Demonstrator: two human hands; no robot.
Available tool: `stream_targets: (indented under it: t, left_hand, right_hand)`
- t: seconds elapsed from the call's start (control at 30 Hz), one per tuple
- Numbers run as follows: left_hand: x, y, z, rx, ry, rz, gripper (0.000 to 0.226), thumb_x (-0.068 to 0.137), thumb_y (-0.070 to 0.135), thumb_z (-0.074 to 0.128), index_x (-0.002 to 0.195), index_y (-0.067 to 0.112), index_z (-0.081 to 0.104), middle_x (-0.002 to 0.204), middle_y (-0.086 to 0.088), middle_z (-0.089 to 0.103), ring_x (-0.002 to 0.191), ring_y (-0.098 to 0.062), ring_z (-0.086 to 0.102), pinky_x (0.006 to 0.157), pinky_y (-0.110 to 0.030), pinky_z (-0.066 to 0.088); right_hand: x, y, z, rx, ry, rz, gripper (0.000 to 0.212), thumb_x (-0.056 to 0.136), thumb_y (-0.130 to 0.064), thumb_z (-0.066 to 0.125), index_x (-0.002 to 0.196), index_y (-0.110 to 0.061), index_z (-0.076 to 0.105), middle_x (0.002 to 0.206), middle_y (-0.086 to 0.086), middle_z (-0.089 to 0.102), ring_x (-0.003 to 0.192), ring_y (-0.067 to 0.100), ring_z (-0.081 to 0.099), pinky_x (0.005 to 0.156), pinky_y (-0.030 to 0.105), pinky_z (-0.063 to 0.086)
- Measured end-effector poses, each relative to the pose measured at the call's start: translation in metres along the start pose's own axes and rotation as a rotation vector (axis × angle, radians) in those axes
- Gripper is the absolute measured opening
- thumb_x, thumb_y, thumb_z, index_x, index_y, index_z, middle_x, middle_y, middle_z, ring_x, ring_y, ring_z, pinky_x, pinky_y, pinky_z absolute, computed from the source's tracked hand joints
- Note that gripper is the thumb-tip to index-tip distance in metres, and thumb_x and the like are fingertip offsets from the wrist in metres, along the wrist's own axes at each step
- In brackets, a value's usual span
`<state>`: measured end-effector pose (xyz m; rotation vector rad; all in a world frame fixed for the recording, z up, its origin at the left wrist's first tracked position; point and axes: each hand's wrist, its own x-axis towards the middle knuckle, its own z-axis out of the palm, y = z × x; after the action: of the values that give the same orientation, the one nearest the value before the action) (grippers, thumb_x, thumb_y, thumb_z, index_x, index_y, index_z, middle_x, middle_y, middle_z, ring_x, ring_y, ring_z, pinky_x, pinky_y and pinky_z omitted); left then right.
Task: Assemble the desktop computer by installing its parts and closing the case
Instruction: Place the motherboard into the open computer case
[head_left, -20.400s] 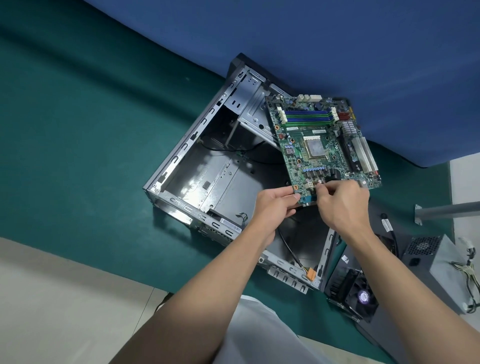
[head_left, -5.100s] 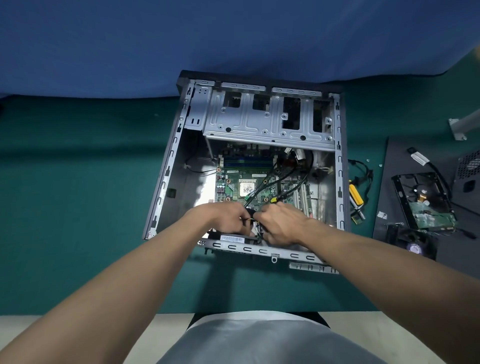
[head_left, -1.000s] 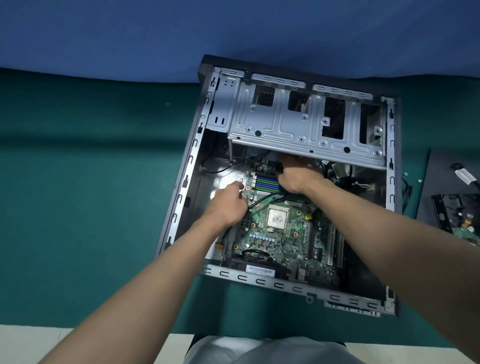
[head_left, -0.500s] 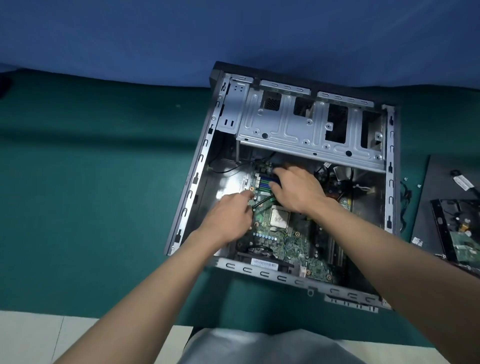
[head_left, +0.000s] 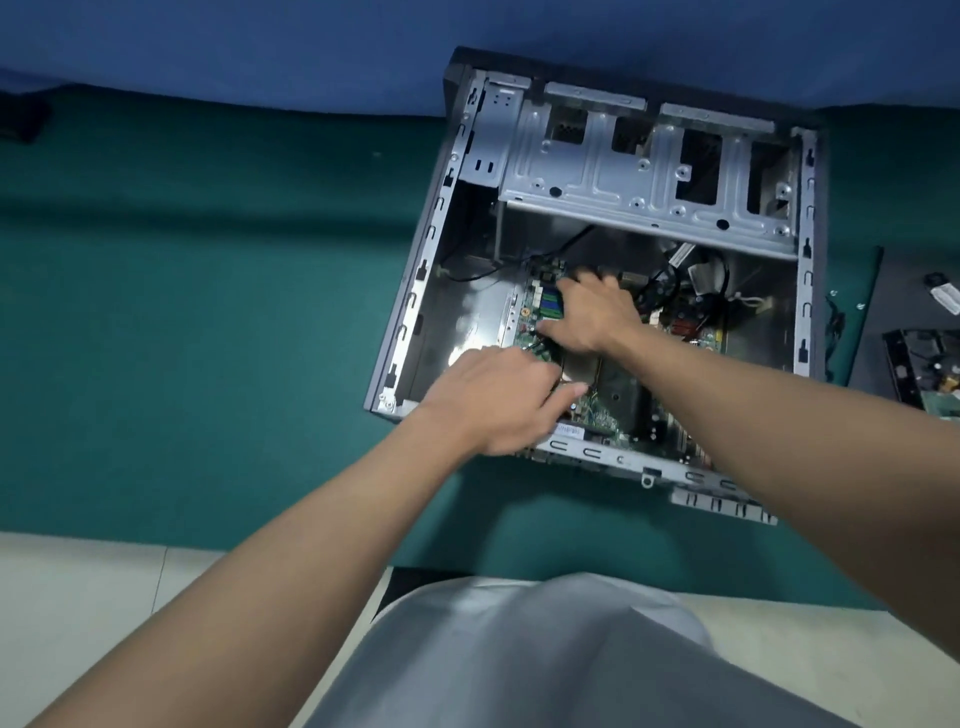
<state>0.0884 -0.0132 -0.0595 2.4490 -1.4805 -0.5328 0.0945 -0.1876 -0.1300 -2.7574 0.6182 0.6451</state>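
The case (head_left: 415, 291) lies on its side on the green-covered bench (head_left: 208, 312), with the open side facing up. Its far end touches or nearly touches the blue cloth (head_left: 260, 41) behind it. The drive cage (head_left: 623, 176) spans the far end of the case.

The board (head_left: 605, 415) lies flat on the case floor, below the cage and toward the near rail. Blue memory slots (head_left: 548, 301) are visible at its far-left corner. Black cables (head_left: 660, 291) are bunched inside the case at the far right, beside the board.

Left hand (head_left: 493, 400): positioned over the near-left part of the board, palm down. The fingers are extended toward the right, with the index fingertip (head_left: 577, 388) at the board surface. The grip is apart and holds nothing.

Right hand (head_left: 592, 312): positioned farther in, just below the cage edge, over the memory-slot area. The fingers are spread and laid down on the board, with the thumb (head_left: 548, 327) pointing left. The grip is apart and nothing is visible in it. The fingertips are blurred, so exact contact cannot be confirmed.

The two hands are near each other but not touching.

A dark panel (head_left: 883, 312) lies on the bench to the right of the case. A drive (head_left: 924, 374) rests on it at the frame edge.
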Motion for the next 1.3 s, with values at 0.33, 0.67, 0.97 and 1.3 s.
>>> stream_targets:
  t: [0.33, 0.67, 0.97, 1.3]
  left_hand:
    - [0.005, -0.003, 0.002, 0.034, 0.038, -0.041, 0.043, 0.099, 0.049, 0.024, 0.072, 0.023, 0.045, 0.075, -0.005, 0.053, 0.074, -0.028, 0.053, 0.066, -0.037, 0.030]
    - [0.000, -0.001, -0.003, 0.161, -0.090, 0.302, 0.075, 0.069, 0.092, 0.013, 0.081, 0.024, 0.042, 0.078, 0.002, 0.056, 0.068, -0.024, 0.049, 0.060, -0.034, 0.034]
    - [0.001, 0.004, -0.002, 0.171, -0.183, 0.223, 0.067, 0.071, 0.089, 0.031, 0.091, 0.027, 0.043, 0.085, 0.000, 0.061, 0.074, -0.024, 0.049, 0.063, -0.035, 0.029]
    - [0.010, -0.003, -0.014, -0.399, -0.331, -0.215, 0.078, 0.077, 0.087, 0.020, 0.129, 0.038, 0.052, 0.132, 0.000, 0.058, 0.117, -0.021, 0.052, 0.085, -0.038, 0.038]
  right_hand:
    - [0.003, 0.009, -0.001, 0.082, -0.024, -0.024, 0.080, 0.083, -0.052, 0.061, 0.148, -0.016, 0.029, 0.153, 0.012, 0.028, 0.138, 0.034, 0.028, 0.112, 0.042, 0.028]
    - [-0.028, 0.061, -0.006, -0.006, 0.002, 0.081, 0.069, 0.095, -0.059, 0.036, 0.145, -0.011, 0.033, 0.152, 0.016, 0.028, 0.138, 0.035, 0.026, 0.111, 0.046, 0.026]
    - [-0.031, 0.066, -0.004, -0.021, -0.021, 0.029, 0.071, 0.094, -0.060, 0.036, 0.147, -0.012, 0.031, 0.152, 0.011, 0.027, 0.139, 0.032, 0.025, 0.113, 0.042, 0.024]
    - [-0.057, 0.077, -0.023, -0.113, 0.097, -0.129, 0.038, 0.092, -0.033, 0.056, 0.123, -0.011, 0.058, 0.130, 0.008, 0.052, 0.118, 0.029, 0.047, 0.098, 0.043, 0.042]
